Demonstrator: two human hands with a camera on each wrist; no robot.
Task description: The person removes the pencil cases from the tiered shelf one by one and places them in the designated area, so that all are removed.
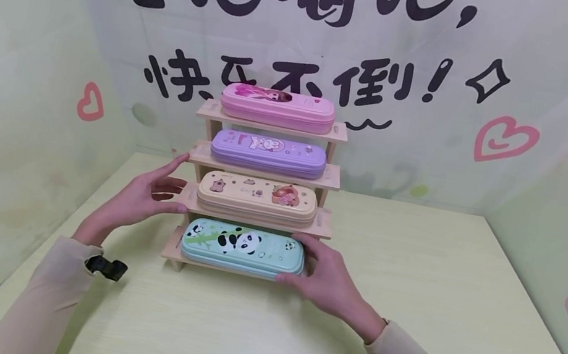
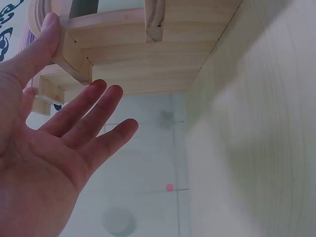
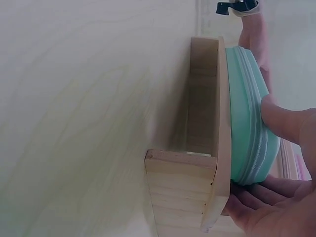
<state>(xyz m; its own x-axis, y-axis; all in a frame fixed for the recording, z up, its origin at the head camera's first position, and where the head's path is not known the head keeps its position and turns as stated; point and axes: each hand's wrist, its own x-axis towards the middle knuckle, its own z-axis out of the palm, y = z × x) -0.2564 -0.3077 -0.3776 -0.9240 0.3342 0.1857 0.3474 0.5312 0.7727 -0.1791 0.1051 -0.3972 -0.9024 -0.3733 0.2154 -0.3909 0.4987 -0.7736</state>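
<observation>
Four-tier pale wooden rack [image 1: 331,177], head view: stands on a light wood-grain table [image 1: 401,284], in front of a white backdrop [image 1: 422,162] printed with black characters.
Rack's upper tiers, head view: glossy pink oblong zip case [image 1: 277,114] on the top shelf; lilac oblong zip case [image 1: 267,160] on the second; cream oblong zip case [image 1: 243,200] on the third.
Rack's lowest shelf, head view: mint-green oblong zip case [image 1: 247,263] with panda print, lying flat.
Left hand [image 1: 141,200], head view: at the rack's left side, index finger and thumb spread apart, index fingertip at the second shelf's end, thumb at the third's.
Right hand [image 1: 326,278], head view: at the rack's right side, pinching the mint-green case's right end, thumb at its front edge.
Left palm, left wrist view: beside the rack, thumb tip against a shelf end, three fingers extended loosely and separated.
Right grip, right wrist view: thumb on the mint-green case's front, other fingers behind its end, partly hidden; whether they touch the rack's shelf, cannot tell.
</observation>
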